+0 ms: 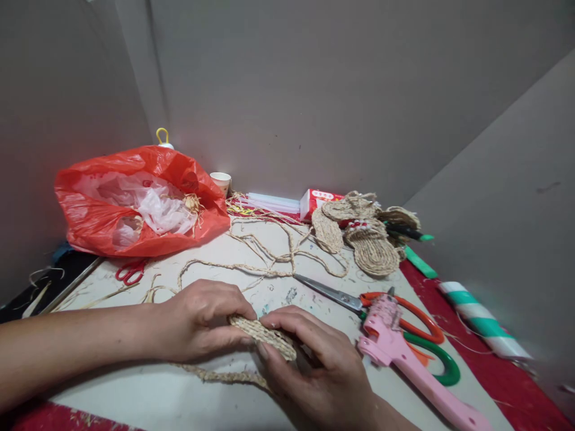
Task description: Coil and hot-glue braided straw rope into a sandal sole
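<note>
Between my two hands is a small oval piece of coiled straw braid [269, 338], held above the white board. My left hand [211, 320] pinches its left end between thumb and fingers. At the other end, my right hand [314, 365] grips it, thumb below and fingers on top. A loose length of straw braid [224, 376] trails under the hands and runs toward the right hand. Longer braided straw cord [251, 270] lies in loops beyond them. To the right rest large scissors [332, 293] with orange and green handles, under a pink glue gun [404, 359].
A red plastic bag [197, 233] with white plastic and straw stands at the back left, small red scissors [131, 272] before it. Finished-looking straw soles [372, 245] pile at the back right near a tissue pack [314, 202]. A paper cup [221, 181] and striped roll [485, 323] sit along the edges.
</note>
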### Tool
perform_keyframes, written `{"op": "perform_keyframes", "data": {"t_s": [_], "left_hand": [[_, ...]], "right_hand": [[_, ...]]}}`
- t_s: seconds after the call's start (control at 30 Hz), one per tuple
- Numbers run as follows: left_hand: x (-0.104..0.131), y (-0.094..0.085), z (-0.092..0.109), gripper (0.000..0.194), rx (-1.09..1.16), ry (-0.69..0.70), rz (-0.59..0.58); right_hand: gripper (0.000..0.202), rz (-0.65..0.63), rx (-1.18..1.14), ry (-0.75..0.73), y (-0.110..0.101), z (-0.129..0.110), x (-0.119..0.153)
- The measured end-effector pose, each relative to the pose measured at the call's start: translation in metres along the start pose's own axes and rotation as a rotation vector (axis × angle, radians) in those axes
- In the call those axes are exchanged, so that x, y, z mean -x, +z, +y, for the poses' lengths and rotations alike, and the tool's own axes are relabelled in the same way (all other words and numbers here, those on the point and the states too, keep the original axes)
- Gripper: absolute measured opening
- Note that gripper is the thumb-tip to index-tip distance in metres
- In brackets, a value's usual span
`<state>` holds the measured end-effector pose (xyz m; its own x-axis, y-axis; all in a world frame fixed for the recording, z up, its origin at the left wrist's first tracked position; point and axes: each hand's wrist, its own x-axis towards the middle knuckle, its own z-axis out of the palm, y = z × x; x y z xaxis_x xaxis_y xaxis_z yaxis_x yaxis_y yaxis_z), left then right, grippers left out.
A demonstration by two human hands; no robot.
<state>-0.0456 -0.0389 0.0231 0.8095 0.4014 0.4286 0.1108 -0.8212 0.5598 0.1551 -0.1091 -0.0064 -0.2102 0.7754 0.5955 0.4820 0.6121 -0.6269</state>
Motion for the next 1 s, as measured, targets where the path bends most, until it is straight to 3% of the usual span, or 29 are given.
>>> {"op": "perform_keyframes", "data": {"t_s": [0.33,0.5,0.7,1.0], "left_hand": [[-0.0001,-0.0003,-0.0025,0.014,0.029,0.027,0.093],[0.002,0.0007,-0.0033,0.034,0.034,0.007,0.094],[0.0023,0.002,-0.0032,0.019,0.071,0.002,0.105],[0.0026,0.0,-0.0021,0.019,0.107,-0.208,0.064]], "right_hand": [[0.019,0.02,0.04,0.063,-0.0002,-0.0041,-0.0016],[0.018,0.032,0.042,0.042,0.0007,-0.0031,-0.0012],[0.016,0.008,0.033,0.034,0.0013,-0.003,-0.0007],[0.015,0.046,-0.017,0.155,0.0013,-0.0067,-0.0046]]}}
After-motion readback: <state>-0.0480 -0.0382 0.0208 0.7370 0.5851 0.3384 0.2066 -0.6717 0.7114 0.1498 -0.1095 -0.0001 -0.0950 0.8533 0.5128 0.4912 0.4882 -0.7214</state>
